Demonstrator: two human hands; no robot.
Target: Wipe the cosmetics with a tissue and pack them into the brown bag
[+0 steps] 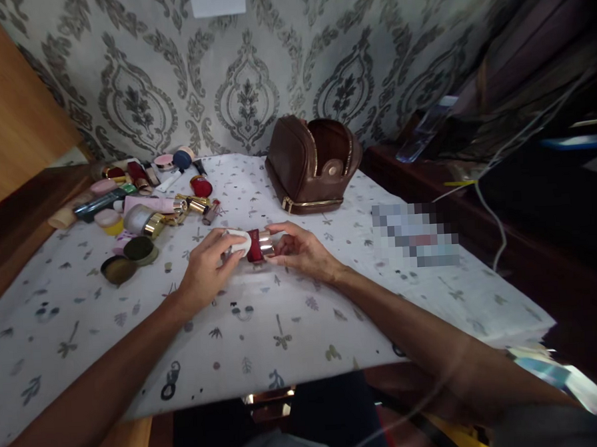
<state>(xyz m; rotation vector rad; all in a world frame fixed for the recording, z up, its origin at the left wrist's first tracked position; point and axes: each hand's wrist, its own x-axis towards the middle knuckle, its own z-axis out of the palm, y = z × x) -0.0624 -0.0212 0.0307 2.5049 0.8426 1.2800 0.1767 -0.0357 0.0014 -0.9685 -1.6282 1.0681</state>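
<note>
Near the middle of the patterned white cloth, my left hand (208, 267) is closed on a white pad (240, 242), which touches the left end of a red jar (254, 246) with a shiny gold cap. My right hand (305, 252) grips the jar by its gold cap (266, 244), thumb and fingers on either side. The jar lies sideways between the two hands. Behind them stands a brown bag (295, 163) with its top unzipped.
Many cosmetics lie at the left, among them a pink tube (150, 204), a red round container (201, 186) and an open dark green jar (118, 269). A clear bottle (426, 130) and a white cable (491, 217) are at the right, near a blurred-out patch.
</note>
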